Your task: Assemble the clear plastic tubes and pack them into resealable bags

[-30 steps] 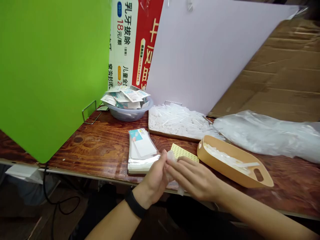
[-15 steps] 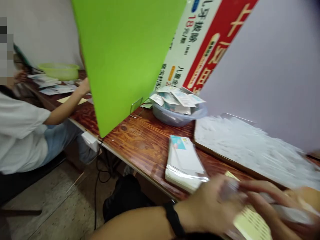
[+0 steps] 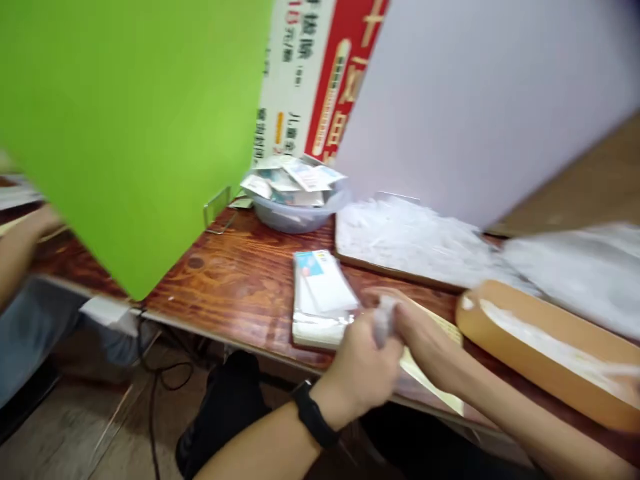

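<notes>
My left hand (image 3: pixel 367 363), with a black band on the wrist, is closed round a small translucent whitish plastic piece (image 3: pixel 384 323) above the table's front edge. Touching it from the right is my right hand (image 3: pixel 425 347), its fingers bent; motion blur hides what they pinch. Below the right hand lies a pale yellow printed sheet (image 3: pixel 440 393), partly covered by the forearm. Just beyond my left hand is a stack of white cards (image 3: pixel 325 293) with a blue printed corner, in clear plastic wrapping.
A bluish bowl (image 3: pixel 295 217) of small packets stands behind. Trays of clear plastic pieces (image 3: pixel 410 237) and an orange-tan bin (image 3: pixel 530 357) lie to the right. A green panel (image 3: pixel 130 133) divides the brown table (image 3: pixel 235 287); another person's arm (image 3: pixel 23 247) shows at left.
The view has swung right, bringing the orange-tan bin into full sight. My hands have come together around the small plastic piece; my right hand has moved off the right side, nearer my left.
</notes>
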The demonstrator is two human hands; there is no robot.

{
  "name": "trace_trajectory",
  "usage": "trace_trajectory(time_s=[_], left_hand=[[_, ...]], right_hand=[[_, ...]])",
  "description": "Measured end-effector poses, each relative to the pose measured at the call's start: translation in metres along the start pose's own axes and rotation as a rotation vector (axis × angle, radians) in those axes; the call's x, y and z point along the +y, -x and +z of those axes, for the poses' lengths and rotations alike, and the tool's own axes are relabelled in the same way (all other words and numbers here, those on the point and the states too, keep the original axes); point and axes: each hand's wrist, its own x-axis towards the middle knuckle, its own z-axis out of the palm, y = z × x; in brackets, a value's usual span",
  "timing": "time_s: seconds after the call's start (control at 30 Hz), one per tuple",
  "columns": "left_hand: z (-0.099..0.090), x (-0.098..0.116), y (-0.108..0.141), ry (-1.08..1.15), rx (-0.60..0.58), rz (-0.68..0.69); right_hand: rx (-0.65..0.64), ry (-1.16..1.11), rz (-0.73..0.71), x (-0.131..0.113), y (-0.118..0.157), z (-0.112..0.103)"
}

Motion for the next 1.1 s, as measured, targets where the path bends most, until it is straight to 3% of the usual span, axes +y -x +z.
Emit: trace_trajectory(time_s=[0.13, 0.23, 0.27, 0.3, 0.4, 0.47, 0.7, 0.8, 0.9, 0.97, 1.0, 1.03, 1.1], left_hand=[[0.004, 0.006, -0.003, 0.165, -0.011, -0.072], [0.006, 0.007, -0.006, 0.282, -0.003, -0.167], [0.006, 0.006, -0.008, 0.305, 0.026, -0.175], [0.005, 0.006, -0.011, 0.323, 0.067, -0.170], [0.001, 0.005, -0.018, 0.368, 0.200, -0.141], [-0.002, 0.007, -0.021, 0.410, 0.222, -0.129], [-0.007, 0.018, -0.014, 0.592, 0.078, -0.125], [-0.008, 0.019, -0.014, 0.660, 0.071, -0.115], [-0.012, 0.018, -0.020, 0.751, 0.135, -0.080], [-0.015, 0.017, -0.023, 0.811, 0.191, -0.090], [-0.015, 0.018, -0.024, 0.838, 0.208, -0.105], [-0.015, 0.018, -0.025, 0.861, 0.219, -0.117], [-0.014, 0.019, -0.026, 0.893, 0.213, -0.122]], right_hand=[[-0.154, 0.093, 0.144, 0.023, -0.025, -0.004], [-0.220, 0.635, 0.180, 0.065, -0.063, -0.008], [-0.295, 0.853, 0.132, 0.081, -0.077, -0.008], [-0.341, 0.905, 0.104, 0.096, -0.090, -0.007], [-0.479, 0.922, 0.000, 0.133, -0.116, -0.001], [-0.539, 0.920, -0.061, 0.148, -0.122, 0.005], [-0.553, 0.885, -0.129, 0.164, -0.123, 0.009], [-0.458, 0.839, -0.125, 0.158, -0.124, -0.001], [-0.253, 0.790, -0.090, 0.131, -0.111, -0.011], [-0.031, 0.727, -0.054, 0.099, -0.091, -0.013], [0.228, 0.550, -0.052, 0.079, -0.077, -0.012], [0.407, 0.367, -0.103, 0.059, -0.062, -0.010], [0.506, 0.064, -0.196, 0.021, -0.033, -0.005]])
